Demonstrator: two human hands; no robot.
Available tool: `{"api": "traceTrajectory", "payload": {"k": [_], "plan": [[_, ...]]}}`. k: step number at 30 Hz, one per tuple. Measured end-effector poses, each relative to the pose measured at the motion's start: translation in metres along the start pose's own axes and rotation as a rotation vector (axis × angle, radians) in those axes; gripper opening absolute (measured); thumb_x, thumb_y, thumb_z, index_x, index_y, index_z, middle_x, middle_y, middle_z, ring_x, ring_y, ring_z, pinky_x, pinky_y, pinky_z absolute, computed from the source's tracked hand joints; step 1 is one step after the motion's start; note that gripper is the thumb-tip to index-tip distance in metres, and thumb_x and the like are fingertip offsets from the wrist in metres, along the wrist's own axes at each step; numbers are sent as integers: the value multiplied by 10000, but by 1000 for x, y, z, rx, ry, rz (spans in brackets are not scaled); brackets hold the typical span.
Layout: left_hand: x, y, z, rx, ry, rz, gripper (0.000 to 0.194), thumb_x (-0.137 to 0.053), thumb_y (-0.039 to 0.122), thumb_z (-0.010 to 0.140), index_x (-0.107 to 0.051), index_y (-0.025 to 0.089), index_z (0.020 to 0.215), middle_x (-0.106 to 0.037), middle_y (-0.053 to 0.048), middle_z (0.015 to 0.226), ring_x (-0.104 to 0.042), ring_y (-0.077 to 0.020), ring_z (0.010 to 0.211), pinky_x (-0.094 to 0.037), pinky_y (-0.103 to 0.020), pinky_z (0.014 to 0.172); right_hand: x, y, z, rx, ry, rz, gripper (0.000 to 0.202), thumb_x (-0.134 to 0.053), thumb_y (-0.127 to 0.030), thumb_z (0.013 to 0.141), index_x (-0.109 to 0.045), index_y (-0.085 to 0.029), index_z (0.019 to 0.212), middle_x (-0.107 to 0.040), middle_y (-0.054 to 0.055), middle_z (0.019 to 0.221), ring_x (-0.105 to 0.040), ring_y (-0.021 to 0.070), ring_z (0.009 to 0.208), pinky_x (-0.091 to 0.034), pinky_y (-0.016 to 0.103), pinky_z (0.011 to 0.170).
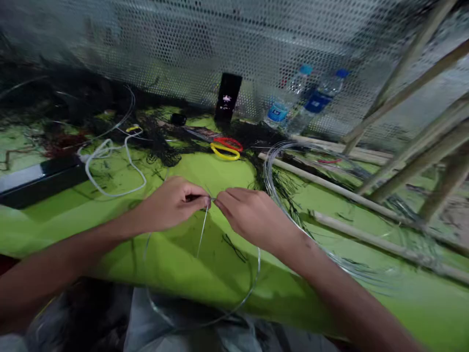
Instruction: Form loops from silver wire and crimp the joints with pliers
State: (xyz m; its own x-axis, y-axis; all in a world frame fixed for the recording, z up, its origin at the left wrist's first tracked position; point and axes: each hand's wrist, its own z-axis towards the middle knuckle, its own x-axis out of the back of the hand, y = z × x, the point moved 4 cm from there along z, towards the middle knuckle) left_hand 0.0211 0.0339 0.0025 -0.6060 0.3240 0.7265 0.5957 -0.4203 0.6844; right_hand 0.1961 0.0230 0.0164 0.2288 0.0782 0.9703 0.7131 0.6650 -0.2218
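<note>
My left hand and my right hand meet above the green table top, fingertips pinched close together. Between them they grip a thin silvery wire, whose free end slants down from the left fingertips. A large loop of the wire hangs below both hands and past the table's front edge. Where the pieces join, the fingers hide the detail. Just beyond my hands lie scissors with red and yellow handles. To the right, a coil of clear wire rests on the table.
Two water bottles and an upright black phone stand by the perforated metal panel. White cord and a dark box are at left. Wooden poles lie at right. Dark netting scraps cover the back.
</note>
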Motion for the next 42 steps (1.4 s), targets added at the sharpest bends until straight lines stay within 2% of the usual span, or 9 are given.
{"api": "traceTrajectory", "payload": {"k": [4, 6, 11, 17, 22, 26, 29, 36, 42], "plan": [[-11, 9, 0, -168, 83, 170, 312, -516, 284, 1007, -771, 144, 893, -573, 52, 561, -461, -76, 483, -285, -243, 502, -8, 9, -10, -96, -8, 302, 252, -437, -210, 1048, -454, -206, 797, -430, -53, 637, -333, 95, 561, -195, 290, 582], [-18, 13, -3, -292, 152, 318, 268, -499, 227, 1011, -752, 147, 973, -704, 16, 717, -601, -109, 579, -351, -260, 546, -11, 10, -15, -103, 17, 423, 274, -431, -206, 1044, -439, -207, 771, -401, -64, 609, -332, 88, 545, -219, 270, 570], [-27, 17, -15, -541, 306, 692, 202, -504, 211, 1049, -676, 152, 1135, -771, -6, 906, -698, -137, 656, -387, -309, 536, -20, 10, -24, -122, 81, 501, 303, -436, -182, 1028, -404, -208, 728, -370, -73, 577, -302, 78, 514, -224, 260, 541], [-17, 21, -22, -733, 365, 707, 126, -564, 134, 1020, -639, 122, 1120, -792, -33, 978, -740, -138, 764, -523, -266, 676, -21, 6, -31, -63, 138, 404, 261, -474, -75, 954, -363, -214, 763, -372, -73, 611, -310, 72, 525, -213, 271, 554], [-15, 18, -21, -757, 343, 659, 125, -613, 164, 1010, -622, 131, 1130, -792, -28, 990, -746, -132, 762, -541, -254, 725, -16, 0, -34, -78, 162, 329, 276, -492, -63, 925, -332, -220, 763, -382, -67, 618, -328, 76, 529, -191, 294, 561], [-15, 14, -19, -724, 343, 566, 113, -614, 213, 1021, -637, 155, 1116, -785, -18, 939, -745, -119, 774, -507, -223, 689, -15, -4, -33, -108, 171, 276, 254, -489, -86, 929, -354, -216, 758, -399, -61, 620, -353, 80, 528, -185, 301, 564], [-12, 16, -14, -619, 304, 357, 100, -600, 226, 1028, -682, 175, 1003, -753, 13, 790, -713, -87, 680, -470, -183, 621, -15, -7, -34, -101, 173, 233, 230, -478, -102, 939, -387, -211, 758, -416, -57, 618, -339, 81, 515, -170, 307, 557], [-17, 8, 1, 55, -80, -554, 298, -626, 304, 992, -681, 161, 737, -661, 38, 539, -640, -75, 446, -454, -129, 445, -14, -9, -38, -23, 255, 194, 213, -482, -128, 968, -452, -200, 770, -421, -57, 624, -355, 84, 528, -172, 310, 548], [-27, 6, 6, 300, -202, -880, 288, -716, 290, 913, -664, 139, 674, -647, 36, 544, -584, -44, 385, -440, -100, 408, -12, -6, -42, 27, 277, 247, 211, -497, -82, 943, -474, -197, 768, -412, -63, 624, -335, 84, 532, -193, 305, 537]]}}
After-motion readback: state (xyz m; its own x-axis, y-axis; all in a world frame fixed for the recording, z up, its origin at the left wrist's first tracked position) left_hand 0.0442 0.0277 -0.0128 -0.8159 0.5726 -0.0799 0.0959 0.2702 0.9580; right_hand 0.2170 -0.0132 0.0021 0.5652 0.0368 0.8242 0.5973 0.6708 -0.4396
